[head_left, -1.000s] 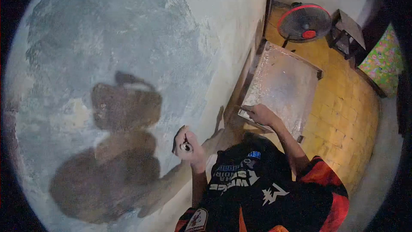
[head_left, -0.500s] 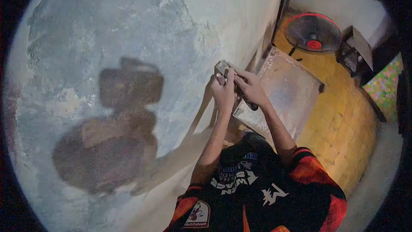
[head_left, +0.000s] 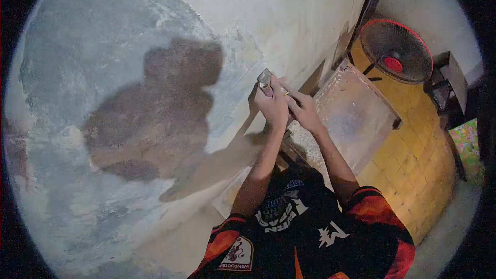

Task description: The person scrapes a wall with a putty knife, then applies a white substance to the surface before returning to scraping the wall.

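Note:
A small tool with a flat, greyish end piece (head_left: 265, 77) is held up near the wall, in the middle of the view. My left hand (head_left: 274, 104) is closed around it just below that end. Close beside it, my right hand (head_left: 305, 111) is closed too, its fingers meeting the tool's lower part. Much of the tool is hidden by the fingers. To the left is the wall (head_left: 103, 51), with patchy blue-grey and whitish paint and a large dark shadow across it.
A worn, pale table (head_left: 356, 119) stands below and right of my hands. Behind it are a fan with a red rim (head_left: 397, 51) and a dark box-like piece of furniture (head_left: 454, 90) on a yellow tiled floor (head_left: 413, 170). A flowered cloth (head_left: 467, 144) shows at the far right.
The view has shifted, so the fan and table appear farther right. The wall shadow has moved up and right. Both hands remain together at the tool, which is tilted slightly differently.

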The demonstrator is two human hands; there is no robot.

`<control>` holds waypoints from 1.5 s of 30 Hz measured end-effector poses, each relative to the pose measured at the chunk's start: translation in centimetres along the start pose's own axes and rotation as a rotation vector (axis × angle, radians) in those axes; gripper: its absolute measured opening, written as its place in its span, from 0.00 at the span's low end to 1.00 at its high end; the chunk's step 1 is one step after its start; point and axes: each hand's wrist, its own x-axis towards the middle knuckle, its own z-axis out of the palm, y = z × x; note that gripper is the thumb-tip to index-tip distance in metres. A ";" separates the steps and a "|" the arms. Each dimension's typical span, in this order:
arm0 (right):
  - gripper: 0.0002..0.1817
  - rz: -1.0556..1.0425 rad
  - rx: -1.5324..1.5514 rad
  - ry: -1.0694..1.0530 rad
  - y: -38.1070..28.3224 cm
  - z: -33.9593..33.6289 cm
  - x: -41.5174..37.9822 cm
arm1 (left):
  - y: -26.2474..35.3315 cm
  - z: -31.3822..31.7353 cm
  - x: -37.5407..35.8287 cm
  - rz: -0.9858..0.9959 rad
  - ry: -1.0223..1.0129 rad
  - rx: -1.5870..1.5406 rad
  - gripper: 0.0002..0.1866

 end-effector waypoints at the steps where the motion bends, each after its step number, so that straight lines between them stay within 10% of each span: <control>1: 0.26 -0.002 0.013 0.002 0.2 0.0 0.2 | 0.0 0.1 0.2 -0.004 -0.003 0.024 0.13; 45: 0.23 -0.121 -0.049 0.038 -1.8 -1.0 2.0 | 1.7 1.1 1.0 0.083 0.043 0.086 0.10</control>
